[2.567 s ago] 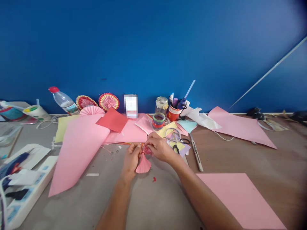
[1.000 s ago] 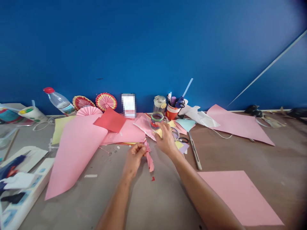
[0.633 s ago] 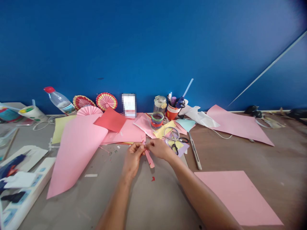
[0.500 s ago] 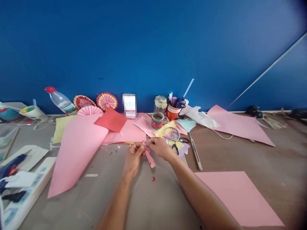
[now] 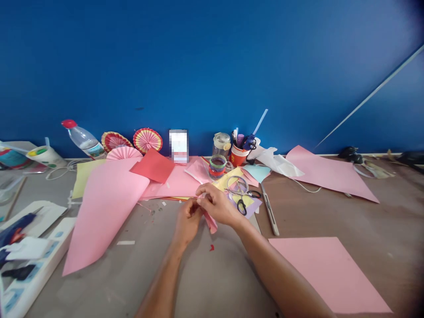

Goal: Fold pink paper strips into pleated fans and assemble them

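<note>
Above the middle of the table, my left hand (image 5: 189, 221) and my right hand (image 5: 218, 205) meet with bent fingers around a narrow folded strip of pink paper (image 5: 210, 222). The strip's lower end sticks out below my right hand; its upper part is mostly hidden by my fingers. Both hands are closed on it. Just right of my right hand lie scissors with black handles (image 5: 241, 206) and a roll of clear tape (image 5: 239, 184), on yellow and purple paper. A small red paper scrap (image 5: 212, 247) lies below the hands.
A utility knife (image 5: 270, 210) and a pink sheet (image 5: 327, 271) lie to the right. Leftward are a curled pink sheet (image 5: 102, 212), a red sheet (image 5: 153, 165) and a power strip (image 5: 43, 269). Pleated paper rosettes (image 5: 148, 140), a phone (image 5: 179, 145) and a pen cup (image 5: 239, 155) line the wall.
My right hand has shifted slightly up and left, over the top of the pink strip, covering more of it. The strip's lower end has swung a little to the right.
</note>
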Action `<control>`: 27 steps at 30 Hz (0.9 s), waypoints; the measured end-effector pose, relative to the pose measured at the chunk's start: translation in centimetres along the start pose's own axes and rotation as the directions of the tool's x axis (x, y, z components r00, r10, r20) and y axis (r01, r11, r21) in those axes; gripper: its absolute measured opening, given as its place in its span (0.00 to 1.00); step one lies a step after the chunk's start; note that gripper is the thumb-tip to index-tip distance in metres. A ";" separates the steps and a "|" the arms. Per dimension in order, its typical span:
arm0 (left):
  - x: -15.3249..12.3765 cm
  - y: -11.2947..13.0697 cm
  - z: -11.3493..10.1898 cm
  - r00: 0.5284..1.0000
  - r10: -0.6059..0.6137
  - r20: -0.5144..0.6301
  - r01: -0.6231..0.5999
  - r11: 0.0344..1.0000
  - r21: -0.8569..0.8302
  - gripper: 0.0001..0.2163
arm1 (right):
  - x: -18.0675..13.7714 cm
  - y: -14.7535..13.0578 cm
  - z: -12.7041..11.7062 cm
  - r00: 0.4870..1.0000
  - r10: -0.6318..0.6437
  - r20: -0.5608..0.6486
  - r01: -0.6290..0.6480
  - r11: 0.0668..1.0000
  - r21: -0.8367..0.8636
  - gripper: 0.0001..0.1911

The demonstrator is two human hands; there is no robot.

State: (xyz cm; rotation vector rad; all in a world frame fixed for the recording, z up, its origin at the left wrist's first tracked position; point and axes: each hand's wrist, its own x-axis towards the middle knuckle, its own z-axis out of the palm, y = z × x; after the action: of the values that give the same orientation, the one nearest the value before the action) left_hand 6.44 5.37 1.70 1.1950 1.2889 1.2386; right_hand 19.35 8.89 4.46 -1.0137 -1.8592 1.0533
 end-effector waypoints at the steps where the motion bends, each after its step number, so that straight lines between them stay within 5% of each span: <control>1: -0.1 0.1 0.1 1.000 0.010 -0.003 -0.010 1.000 -0.010 0.07 | 0.0 0.0 -0.2 0.999 0.034 0.039 -0.035 0.999 0.019 0.10; 5: -0.2 0.2 0.2 0.998 0.045 -0.033 -0.047 0.997 -0.059 0.09 | 0.1 0.0 -0.9 0.980 0.133 0.149 -0.139 0.990 0.029 0.12; 20: 0.1 0.0 0.0 0.978 0.052 -0.203 -0.066 0.996 -0.062 0.07 | -0.2 0.4 0.0 0.996 0.080 0.023 -0.078 0.993 -0.084 0.07; 27: 0.2 0.0 0.0 0.995 -0.005 -0.104 -0.021 0.969 -0.244 0.15 | 0.1 0.4 -0.4 0.985 0.168 0.033 -0.169 0.984 0.048 0.05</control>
State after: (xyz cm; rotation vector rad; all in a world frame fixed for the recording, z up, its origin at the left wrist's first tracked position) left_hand 6.40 5.53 1.74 0.9700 1.1664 1.4365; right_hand 19.75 9.25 4.22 -1.1470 -1.7844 1.2144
